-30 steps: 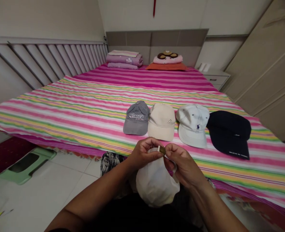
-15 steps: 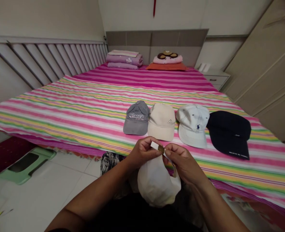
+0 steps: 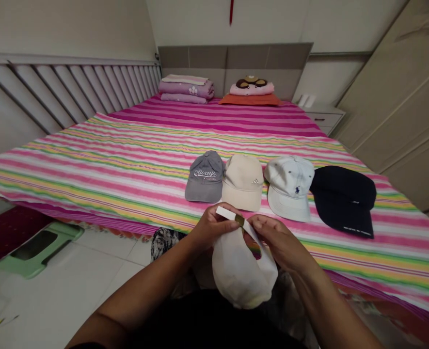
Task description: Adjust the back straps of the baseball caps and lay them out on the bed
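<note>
At the lower centre of the frame, I am holding a white cap [image 3: 236, 276], my left hand [image 3: 214, 228] pinching its strap [image 3: 226, 212] near the buckle [image 3: 239, 220], my right hand [image 3: 278, 240] gripping the other side. The strap is passing through, that much looking done; its end is sticking out untucked. Right of centre, four caps [image 3: 242, 179] are lying on the bed [image 3: 90, 165].

Headboard [image 3: 207, 63]: grey-brown, padded.
Wall [image 3: 258, 24]: pale, plain.
Floor [image 3: 101, 252]: white tile.
Nightstand [image 3: 325, 116]: white, right of bed [image 3: 108, 160].
</note>
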{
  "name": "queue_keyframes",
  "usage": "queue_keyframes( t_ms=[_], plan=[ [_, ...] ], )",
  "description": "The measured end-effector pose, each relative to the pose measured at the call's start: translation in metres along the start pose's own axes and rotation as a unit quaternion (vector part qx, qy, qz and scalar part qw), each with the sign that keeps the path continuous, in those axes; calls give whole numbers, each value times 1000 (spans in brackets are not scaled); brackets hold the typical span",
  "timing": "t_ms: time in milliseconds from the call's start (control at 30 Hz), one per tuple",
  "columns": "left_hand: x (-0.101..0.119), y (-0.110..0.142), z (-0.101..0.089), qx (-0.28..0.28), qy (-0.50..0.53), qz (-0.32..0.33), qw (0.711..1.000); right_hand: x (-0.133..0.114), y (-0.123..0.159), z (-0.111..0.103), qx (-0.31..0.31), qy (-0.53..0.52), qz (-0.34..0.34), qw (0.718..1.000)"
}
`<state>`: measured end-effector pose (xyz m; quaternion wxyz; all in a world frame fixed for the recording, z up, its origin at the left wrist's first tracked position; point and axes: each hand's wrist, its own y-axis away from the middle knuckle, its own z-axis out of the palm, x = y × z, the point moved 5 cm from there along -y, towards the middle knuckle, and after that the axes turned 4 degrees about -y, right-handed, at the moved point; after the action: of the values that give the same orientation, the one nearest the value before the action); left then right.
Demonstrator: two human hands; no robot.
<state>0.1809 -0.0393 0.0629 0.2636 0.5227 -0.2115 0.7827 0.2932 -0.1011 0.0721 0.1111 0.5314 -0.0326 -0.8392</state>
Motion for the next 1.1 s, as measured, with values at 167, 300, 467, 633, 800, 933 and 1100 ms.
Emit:
queue_keyframes(
  t_ms=[167,300,467,633,800,933,1100],
  plan=[
    [-1,-3,-2,10,21,-4,1000,2,-3,-8,8,40,-3,999],
    [-4,-3,2,-16,-3,-22,1000,1,-6,-5,-4,41,-22,999],
    [-3,-2,-4,-57,4,-37,998,-6,-4,-4,19,63,-14,998],
    [2,-5,-10,-109,60,-107,986,-13,-4,-8,38,86,3,996],
    [6,-13,-12,-94,-11,-191,977,-17,-5,-7,32,122,2,992],
    [3,-15,-7,-141,-49,-243,958,-20,-5,-6,29,135,-1,990],
    [-4,-14,-6,-140,-40,-277,950,-21,-5,-6,23,146,-1,989]
  ],
)
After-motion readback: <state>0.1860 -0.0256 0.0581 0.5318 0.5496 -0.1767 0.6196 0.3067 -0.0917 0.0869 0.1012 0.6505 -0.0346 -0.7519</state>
